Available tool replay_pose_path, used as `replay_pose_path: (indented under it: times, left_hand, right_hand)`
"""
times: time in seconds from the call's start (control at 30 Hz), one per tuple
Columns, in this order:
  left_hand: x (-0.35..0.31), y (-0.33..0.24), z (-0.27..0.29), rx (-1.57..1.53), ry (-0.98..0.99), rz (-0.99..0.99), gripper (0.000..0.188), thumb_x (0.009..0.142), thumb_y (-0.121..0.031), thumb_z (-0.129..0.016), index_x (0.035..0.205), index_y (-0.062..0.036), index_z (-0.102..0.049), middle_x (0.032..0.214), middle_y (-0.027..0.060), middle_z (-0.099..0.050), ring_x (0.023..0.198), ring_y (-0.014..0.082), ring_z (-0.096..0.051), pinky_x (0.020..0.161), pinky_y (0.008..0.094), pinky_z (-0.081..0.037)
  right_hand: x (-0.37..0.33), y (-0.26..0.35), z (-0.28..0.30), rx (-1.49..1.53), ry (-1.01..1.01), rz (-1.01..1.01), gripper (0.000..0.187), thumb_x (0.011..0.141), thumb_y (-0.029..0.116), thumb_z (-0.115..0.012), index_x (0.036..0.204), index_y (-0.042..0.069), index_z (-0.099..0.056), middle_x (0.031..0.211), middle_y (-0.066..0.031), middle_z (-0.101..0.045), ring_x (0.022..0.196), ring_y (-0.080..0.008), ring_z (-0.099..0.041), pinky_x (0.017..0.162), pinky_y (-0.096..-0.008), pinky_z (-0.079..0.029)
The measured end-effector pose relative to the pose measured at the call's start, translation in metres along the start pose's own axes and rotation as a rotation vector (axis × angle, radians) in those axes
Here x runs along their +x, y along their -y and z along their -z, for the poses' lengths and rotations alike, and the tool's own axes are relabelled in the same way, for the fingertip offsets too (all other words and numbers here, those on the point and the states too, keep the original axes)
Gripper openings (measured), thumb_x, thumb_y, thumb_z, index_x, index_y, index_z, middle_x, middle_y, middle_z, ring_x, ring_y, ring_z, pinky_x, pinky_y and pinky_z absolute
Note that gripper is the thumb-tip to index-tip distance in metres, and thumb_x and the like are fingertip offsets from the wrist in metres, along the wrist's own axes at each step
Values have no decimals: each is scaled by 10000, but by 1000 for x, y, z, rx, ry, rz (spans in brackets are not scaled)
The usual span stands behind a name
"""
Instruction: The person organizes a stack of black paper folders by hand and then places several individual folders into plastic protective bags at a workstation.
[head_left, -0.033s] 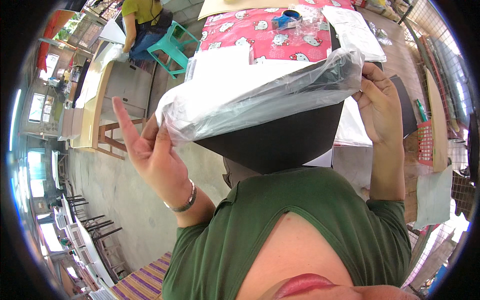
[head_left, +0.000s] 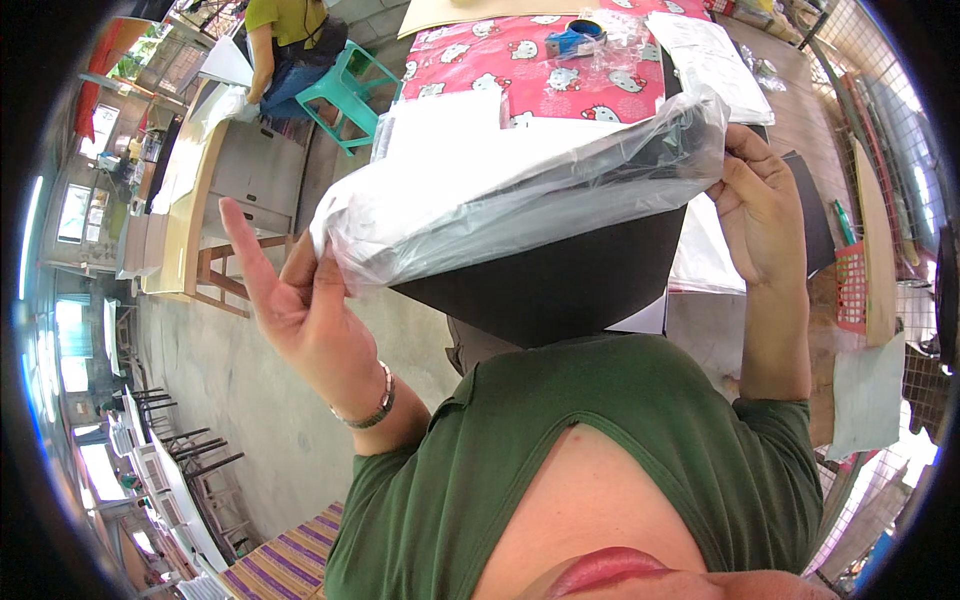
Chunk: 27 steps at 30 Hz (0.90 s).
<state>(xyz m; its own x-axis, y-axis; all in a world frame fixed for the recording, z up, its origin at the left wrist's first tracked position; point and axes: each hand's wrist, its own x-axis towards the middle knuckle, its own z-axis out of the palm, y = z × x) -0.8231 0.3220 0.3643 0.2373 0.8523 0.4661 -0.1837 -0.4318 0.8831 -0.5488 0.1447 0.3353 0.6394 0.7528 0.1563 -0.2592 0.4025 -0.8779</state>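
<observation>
A clear plastic bag (head_left: pixel 540 225) is stretched across a black board (head_left: pixel 560 290) in front of my chest. Its left end is pinched between the thumb and fingers of my left hand (head_left: pixel 315 310), while the index finger points up and away. The bag's right upper corner is in the grip of my right hand (head_left: pixel 757 205), thumb against curled fingers. The board's lower edge sticks out of the bag toward me. Bright white sheets (head_left: pixel 440 125) lie just beyond the bag; glare hides where they end.
The table ahead has a pink patterned cover (head_left: pixel 470 60), with a blue tape dispenser (head_left: pixel 575 40) and crumpled clear plastic on it. White packages (head_left: pixel 710 65) lie at its right. A red basket (head_left: pixel 850 285) stands farther right. A person (head_left: pixel 285 45) is by a green stool (head_left: pixel 350 95) at far left.
</observation>
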Motion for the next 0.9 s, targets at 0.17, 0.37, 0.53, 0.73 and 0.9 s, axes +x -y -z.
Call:
replay_pose_path:
  times: [0.17, 0.37, 0.53, 0.73, 0.9]
  left_hand:
    - [-11, -13, -3, 297, -86, -221, 562, 823, 67, -465, 1371, 50, -341, 991, 162, -653, 773, 82, -572, 629, 154, -398]
    - [11, 20, 0, -37, -66, 206, 322, 873, -33, -474, 1169, 64, -553, 904, 81, -645, 650, 55, -560, 515, 158, -409]
    - [39, 46, 24, -590, 290, 762, 281, 902, -158, -479, 1067, 47, -577, 870, 94, -664, 574, 109, -607, 427, 203, -483]
    - [15, 63, 17, -815, 328, 921, 331, 897, -186, -502, 1182, -21, -539, 1052, 127, -640, 795, 160, -628, 569, 236, -493]
    - [-16, 132, 35, -933, 209, 932, 415, 866, -186, -572, 1256, -68, -497, 1135, 77, -619, 973, 226, -609, 842, 394, -472]
  right_hand:
    - [2, 4, -2, -15, -49, -51, 213, 853, -35, -493, 1045, -57, -582, 971, -118, -641, 880, -172, -614, 823, -303, -482]
    - [-9, 12, -4, -18, -42, -64, 220, 840, -44, -492, 1039, -54, -586, 965, -103, -642, 875, -161, -612, 838, -310, -473]
    - [-11, 14, 6, 7, -7, -56, 207, 847, -19, -525, 1042, -34, -592, 975, -99, -648, 880, -166, -621, 830, -329, -481]
    - [-21, -3, 45, 124, -23, -268, 217, 856, 23, -560, 1071, 7, -586, 998, -115, -650, 887, -187, -632, 824, -345, -492]
    - [-34, -50, 68, 225, -121, -429, 248, 862, 36, -554, 1109, 18, -566, 1025, -105, -633, 931, -181, -604, 883, -364, -461]
